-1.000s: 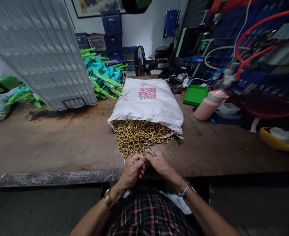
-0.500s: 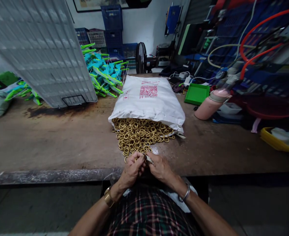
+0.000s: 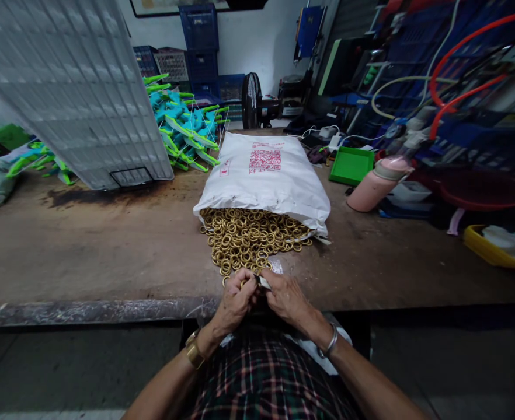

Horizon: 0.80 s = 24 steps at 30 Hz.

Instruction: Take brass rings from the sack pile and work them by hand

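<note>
My left hand (image 3: 235, 297) is closed at the table's front edge, its fingers curled around a brass-coloured ring (image 3: 243, 283) that shows only in part. Beside it, my right hand (image 3: 289, 296) pinches a small tool with a pale strip (image 3: 264, 283) and a dark end pointing toward the left hand. The tool's exact kind is too small to make out. Just beyond both hands lies a heap of brass-coloured rings (image 3: 240, 239). They spill from the mouth of a white woven sack (image 3: 240, 189) printed in red, lying flat on the table.
The brown table (image 3: 108, 251) carries a leaning translucent ribbed panel (image 3: 86, 99) and a pile of green and blue plastic parts (image 3: 183, 128) at left. On the right are a green tray (image 3: 351, 167), a pink bottle (image 3: 373, 189) and a yellow basket (image 3: 498, 248). A black fan (image 3: 251, 102) stands behind.
The dark end of the tool shows a little more clearly between the hands. Both hands stay almost in place; the sack and heap look unchanged.
</note>
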Available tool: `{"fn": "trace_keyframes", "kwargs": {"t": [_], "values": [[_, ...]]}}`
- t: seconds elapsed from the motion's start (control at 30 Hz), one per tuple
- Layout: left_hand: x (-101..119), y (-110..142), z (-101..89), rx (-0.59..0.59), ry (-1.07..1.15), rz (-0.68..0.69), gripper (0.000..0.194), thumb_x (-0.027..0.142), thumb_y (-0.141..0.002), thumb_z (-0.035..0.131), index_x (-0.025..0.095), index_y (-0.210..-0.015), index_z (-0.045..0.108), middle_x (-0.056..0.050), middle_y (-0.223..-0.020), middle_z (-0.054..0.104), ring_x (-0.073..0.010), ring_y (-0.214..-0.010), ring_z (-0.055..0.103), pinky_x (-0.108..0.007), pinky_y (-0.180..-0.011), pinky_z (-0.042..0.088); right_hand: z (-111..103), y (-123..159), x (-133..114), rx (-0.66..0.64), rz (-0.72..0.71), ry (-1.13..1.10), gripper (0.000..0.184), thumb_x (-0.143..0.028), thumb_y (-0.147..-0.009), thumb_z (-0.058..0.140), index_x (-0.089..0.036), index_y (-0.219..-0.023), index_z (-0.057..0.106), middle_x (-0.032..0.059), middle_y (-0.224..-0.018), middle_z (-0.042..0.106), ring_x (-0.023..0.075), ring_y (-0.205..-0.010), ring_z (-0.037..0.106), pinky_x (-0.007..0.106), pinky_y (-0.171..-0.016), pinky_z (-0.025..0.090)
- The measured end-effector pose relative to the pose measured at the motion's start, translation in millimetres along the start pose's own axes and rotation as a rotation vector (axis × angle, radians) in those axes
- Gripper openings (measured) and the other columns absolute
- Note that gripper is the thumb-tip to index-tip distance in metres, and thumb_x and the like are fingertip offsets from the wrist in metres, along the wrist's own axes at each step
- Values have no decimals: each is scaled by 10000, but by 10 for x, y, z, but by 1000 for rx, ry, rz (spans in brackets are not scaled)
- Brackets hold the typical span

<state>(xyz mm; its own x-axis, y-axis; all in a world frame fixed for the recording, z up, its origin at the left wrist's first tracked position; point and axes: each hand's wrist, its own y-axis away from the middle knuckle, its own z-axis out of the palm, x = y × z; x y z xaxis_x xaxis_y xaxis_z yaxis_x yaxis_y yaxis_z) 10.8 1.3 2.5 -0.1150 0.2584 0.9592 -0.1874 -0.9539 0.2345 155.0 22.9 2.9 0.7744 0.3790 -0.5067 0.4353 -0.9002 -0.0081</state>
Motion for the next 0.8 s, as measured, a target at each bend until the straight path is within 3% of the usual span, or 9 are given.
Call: {"fn": "trace_keyframes", "kwargs": {"t": [0.27,0.47,0.6,0.8], "values": [[73,68,-8,16,-40,65,344,504,-786,522,182,-683,459,44,-570,476,-61,-466,399,-178,-440,302,-73,-42,-81,-35,89,101,298,-40,-713,381,-160,-914,566,69,-739,648,156,-617,521,270,-563,237],[198,226,38,-147,191,-91,342,507,-760,572,180,-751,472,46,-576,495,-46,-436,406,-159,-401,278,-130,-174,252,104,257,155,183,-138,-811,393,-172,-846,569,60,-695,614,143,-575,476,272,-547,214],[113,130,-19,-105,463,-129,333,468,-742,616,170,-760,467,17,-701,542,-38,-465,419,-146,-377,282,-93,-283,362,219,208,88,171,-207,-844,389,-177,-801,552,33,-658,576,137,-577,457,253,-553,238],[47,58,-90,-10,557,-157,270,390,-753,616,154,-772,487,-24,-766,596,-55,-491,472,-149,-371,300,58,-412,274,206,140,69,134,-219,-846,425,-184,-816,550,29,-733,609,137,-643,508,242,-575,257]]}}
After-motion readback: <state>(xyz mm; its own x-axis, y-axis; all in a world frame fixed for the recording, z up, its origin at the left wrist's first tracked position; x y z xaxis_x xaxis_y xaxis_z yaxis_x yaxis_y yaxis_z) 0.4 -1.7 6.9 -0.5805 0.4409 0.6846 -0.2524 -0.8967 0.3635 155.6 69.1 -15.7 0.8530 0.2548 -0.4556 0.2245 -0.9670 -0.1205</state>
